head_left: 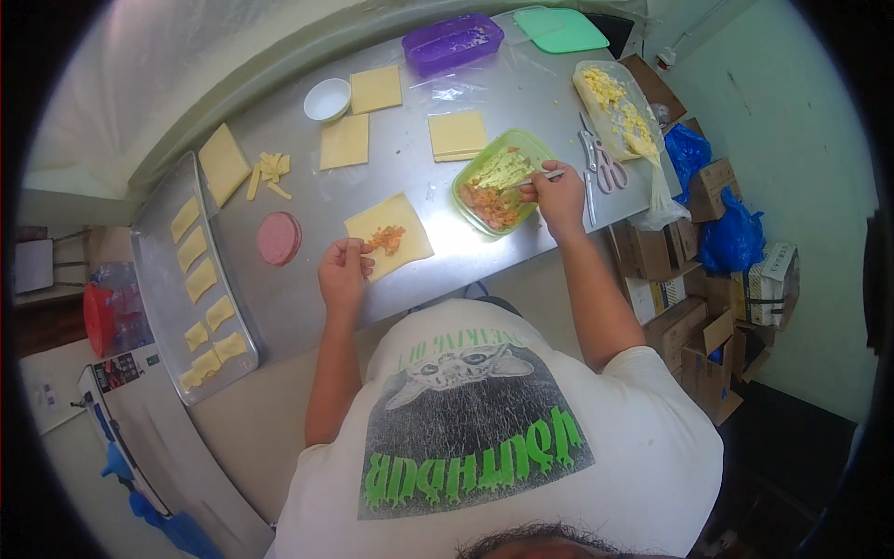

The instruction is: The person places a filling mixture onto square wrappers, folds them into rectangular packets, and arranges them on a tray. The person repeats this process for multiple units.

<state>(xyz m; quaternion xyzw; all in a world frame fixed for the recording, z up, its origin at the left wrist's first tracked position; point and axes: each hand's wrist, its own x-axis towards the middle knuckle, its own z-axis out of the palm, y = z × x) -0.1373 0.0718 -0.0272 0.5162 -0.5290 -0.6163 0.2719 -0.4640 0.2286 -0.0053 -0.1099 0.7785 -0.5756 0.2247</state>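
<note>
The person stands at the steel tabletop with a square of pale dough laid flat just ahead, a small heap of orange filling near its middle. The left hand rests at the sheet's seven o'clock corner, fingers pinched lightly on the edge — most likely to keep the thin square from sliding. The right hand is closed around a slim utensil whose tip dips into the green container at two o'clock from the sheet; the container sits close on that side, within easy reach, and holds orange bits and pale shreds.

Farther back, at twelve o'clock, more dough squares wait in a loose row beside a small white bowl and a purple tub. A stack of pink slices lies at nine o'clock from the sheet, and beyond it a metal tray carries folded pieces. Scissors and a clear bag of yellow crumble lie to the right.

Whether the utensil is a spoon or a fork I cannot make out — its working end is buried in the filling. The tray's near end bends away toward the picture's rim.
</note>
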